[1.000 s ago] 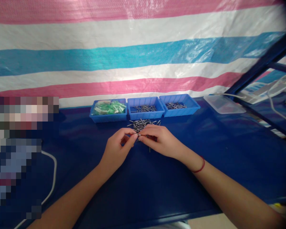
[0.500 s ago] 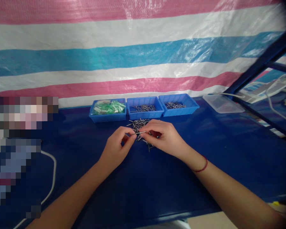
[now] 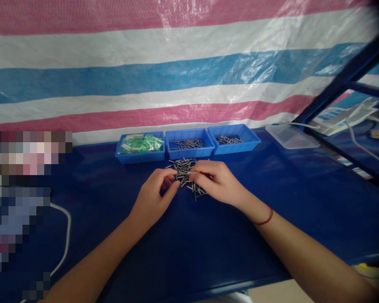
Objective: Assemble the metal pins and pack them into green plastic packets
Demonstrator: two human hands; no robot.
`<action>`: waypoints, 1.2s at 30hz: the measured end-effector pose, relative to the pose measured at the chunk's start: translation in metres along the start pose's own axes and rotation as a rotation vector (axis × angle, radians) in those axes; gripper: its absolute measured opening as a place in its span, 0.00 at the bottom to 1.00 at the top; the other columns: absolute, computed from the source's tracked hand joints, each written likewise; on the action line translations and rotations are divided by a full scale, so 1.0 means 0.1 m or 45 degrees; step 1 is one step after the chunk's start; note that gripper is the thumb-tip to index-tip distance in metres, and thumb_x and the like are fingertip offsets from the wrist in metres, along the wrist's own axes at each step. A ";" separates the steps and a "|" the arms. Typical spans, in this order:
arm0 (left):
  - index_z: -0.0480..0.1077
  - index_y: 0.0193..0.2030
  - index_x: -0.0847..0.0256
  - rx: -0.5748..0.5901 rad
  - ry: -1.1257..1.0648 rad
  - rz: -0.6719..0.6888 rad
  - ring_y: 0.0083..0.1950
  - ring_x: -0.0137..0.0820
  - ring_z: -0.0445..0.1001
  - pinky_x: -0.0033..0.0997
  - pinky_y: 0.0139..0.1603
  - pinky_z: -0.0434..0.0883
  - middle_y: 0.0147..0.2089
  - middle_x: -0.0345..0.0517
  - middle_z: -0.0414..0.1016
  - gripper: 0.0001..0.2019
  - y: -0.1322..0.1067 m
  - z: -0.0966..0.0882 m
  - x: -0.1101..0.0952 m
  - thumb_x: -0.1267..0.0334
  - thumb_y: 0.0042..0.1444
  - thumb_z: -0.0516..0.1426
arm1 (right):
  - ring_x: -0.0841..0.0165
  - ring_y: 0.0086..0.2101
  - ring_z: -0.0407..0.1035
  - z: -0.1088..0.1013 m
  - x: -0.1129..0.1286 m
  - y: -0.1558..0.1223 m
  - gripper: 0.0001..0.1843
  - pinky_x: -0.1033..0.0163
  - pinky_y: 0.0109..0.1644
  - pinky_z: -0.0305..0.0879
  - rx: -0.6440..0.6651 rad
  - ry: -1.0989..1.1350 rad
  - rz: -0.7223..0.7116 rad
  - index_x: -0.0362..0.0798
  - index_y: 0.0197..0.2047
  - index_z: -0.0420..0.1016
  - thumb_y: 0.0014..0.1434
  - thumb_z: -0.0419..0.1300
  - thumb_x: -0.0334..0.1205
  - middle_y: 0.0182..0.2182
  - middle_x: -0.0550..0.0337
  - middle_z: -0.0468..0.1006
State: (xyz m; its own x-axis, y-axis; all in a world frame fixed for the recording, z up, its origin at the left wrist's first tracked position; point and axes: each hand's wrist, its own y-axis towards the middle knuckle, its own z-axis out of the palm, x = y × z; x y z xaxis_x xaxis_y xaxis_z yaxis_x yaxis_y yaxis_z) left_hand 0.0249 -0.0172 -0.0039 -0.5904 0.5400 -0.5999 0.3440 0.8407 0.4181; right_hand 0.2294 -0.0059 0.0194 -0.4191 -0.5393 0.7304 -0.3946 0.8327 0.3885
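A loose pile of small metal pins (image 3: pixel 185 165) lies on the dark blue table (image 3: pixel 208 240), just in front of three blue bins. My left hand (image 3: pixel 154 198) is at the pile's left edge with thumb and fingers pinched together; what they hold is too small to make out. My right hand (image 3: pixel 219 182) rests over the pile's right side, its fingers curled and pinching a pin at its tip. A red cord circles my right wrist. The two hands' fingertips are a little apart over the pins.
Behind the pile stand a bin of green-bagged parts (image 3: pixel 140 146), a middle bin of pins (image 3: pixel 189 144) and a right bin of pins (image 3: pixel 233 139). A clear plastic lid (image 3: pixel 290 136) lies at the right. A white cable (image 3: pixel 63 235) curves at the left. A striped tarp hangs behind.
The fingertips, which met around one pin a second ago, have drawn slightly apart. My right hand has shifted a little back over the pile.
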 end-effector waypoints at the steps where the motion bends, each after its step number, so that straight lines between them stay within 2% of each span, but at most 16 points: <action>1: 0.66 0.48 0.57 -0.017 0.019 -0.008 0.39 0.29 0.72 0.30 0.41 0.71 0.42 0.43 0.71 0.09 0.01 0.00 0.00 0.65 0.60 0.55 | 0.72 0.25 0.63 -0.03 -0.04 0.02 0.14 0.66 0.30 0.58 -0.134 0.053 0.080 0.46 0.24 0.70 0.60 0.53 0.37 0.22 0.62 0.70; 4: 0.70 0.44 0.57 0.006 0.078 0.021 0.44 0.33 0.72 0.34 0.48 0.70 0.43 0.45 0.71 0.06 0.02 -0.01 0.02 0.65 0.61 0.54 | 0.73 0.22 0.61 -0.17 -0.21 0.07 0.13 0.66 0.26 0.56 -0.640 0.231 0.328 0.46 0.27 0.73 0.58 0.54 0.42 0.21 0.62 0.68; 6: 0.72 0.41 0.58 0.040 0.118 0.041 0.46 0.34 0.72 0.36 0.49 0.69 0.42 0.45 0.71 0.06 0.01 0.01 0.06 0.65 0.61 0.54 | 0.74 0.19 0.56 -0.29 -0.35 0.11 0.12 0.67 0.21 0.51 -0.887 0.419 0.464 0.47 0.27 0.72 0.57 0.55 0.45 0.20 0.64 0.66; 8: 0.72 0.42 0.58 0.075 0.166 0.053 0.46 0.34 0.71 0.37 0.50 0.68 0.43 0.46 0.71 0.06 0.00 0.03 0.10 0.63 0.61 0.55 | 0.75 0.17 0.55 -0.38 -0.49 0.13 0.12 0.68 0.18 0.47 -1.020 0.616 0.582 0.47 0.31 0.72 0.55 0.56 0.46 0.20 0.65 0.64; 11: 0.74 0.45 0.57 0.140 0.237 0.091 0.46 0.35 0.70 0.38 0.50 0.68 0.44 0.46 0.71 0.09 0.00 0.08 0.16 0.61 0.61 0.55 | 0.77 0.17 0.55 -0.44 -0.61 0.15 0.12 0.69 0.17 0.46 -1.071 0.807 0.746 0.46 0.35 0.72 0.51 0.57 0.45 0.21 0.66 0.64; 14: 0.75 0.45 0.56 0.181 0.316 0.130 0.45 0.35 0.70 0.39 0.49 0.68 0.44 0.46 0.72 0.10 0.01 0.12 0.19 0.58 0.60 0.56 | 0.78 0.17 0.55 -0.42 -0.61 0.16 0.10 0.70 0.16 0.47 -1.046 0.837 0.802 0.46 0.33 0.70 0.48 0.57 0.42 0.21 0.67 0.64; 17: 0.75 0.44 0.57 0.230 0.401 0.125 0.44 0.36 0.70 0.39 0.47 0.68 0.44 0.47 0.73 0.11 0.03 0.14 0.18 0.56 0.60 0.57 | 0.78 0.17 0.55 -0.35 -0.53 0.16 0.08 0.70 0.16 0.48 -0.963 0.808 0.750 0.46 0.31 0.70 0.48 0.57 0.41 0.21 0.67 0.64; 24: 0.75 0.43 0.61 0.249 0.500 0.088 0.43 0.35 0.71 0.38 0.47 0.68 0.44 0.48 0.74 0.10 0.02 0.13 0.14 0.63 0.64 0.52 | 0.76 0.18 0.56 -0.15 -0.35 0.13 0.08 0.69 0.19 0.50 -0.724 0.646 0.594 0.46 0.30 0.72 0.52 0.57 0.41 0.20 0.66 0.65; 30: 0.73 0.40 0.61 0.160 0.340 -0.004 0.41 0.33 0.72 0.34 0.46 0.69 0.41 0.46 0.74 0.09 0.02 0.09 0.13 0.64 0.63 0.51 | 0.72 0.24 0.62 0.02 -0.29 0.05 0.10 0.66 0.27 0.57 -0.354 0.183 0.378 0.45 0.32 0.74 0.58 0.55 0.41 0.24 0.62 0.71; 34: 0.71 0.38 0.61 0.011 0.132 -0.111 0.36 0.30 0.72 0.30 0.40 0.69 0.36 0.43 0.73 0.08 0.02 0.02 0.10 0.63 0.63 0.52 | 0.70 0.27 0.66 0.07 -0.22 0.00 0.09 0.63 0.33 0.61 -0.112 -0.153 0.130 0.46 0.37 0.76 0.61 0.54 0.37 0.30 0.58 0.75; 36: 0.71 0.39 0.61 -0.067 0.004 -0.166 0.36 0.29 0.71 0.29 0.39 0.68 0.37 0.43 0.74 0.08 0.02 0.00 0.07 0.62 0.63 0.52 | 0.70 0.27 0.66 0.11 -0.18 -0.01 0.09 0.63 0.33 0.62 -0.058 -0.189 0.058 0.46 0.41 0.76 0.60 0.56 0.37 0.31 0.58 0.76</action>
State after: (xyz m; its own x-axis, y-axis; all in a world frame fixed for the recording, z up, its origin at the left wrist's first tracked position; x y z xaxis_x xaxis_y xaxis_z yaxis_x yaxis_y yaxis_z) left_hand 0.0215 -0.0113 -0.0076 -0.6298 0.4259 -0.6496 0.2253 0.9005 0.3719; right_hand 0.2283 0.0012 -0.0007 -0.5532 -0.5105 0.6583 -0.3364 0.8598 0.3841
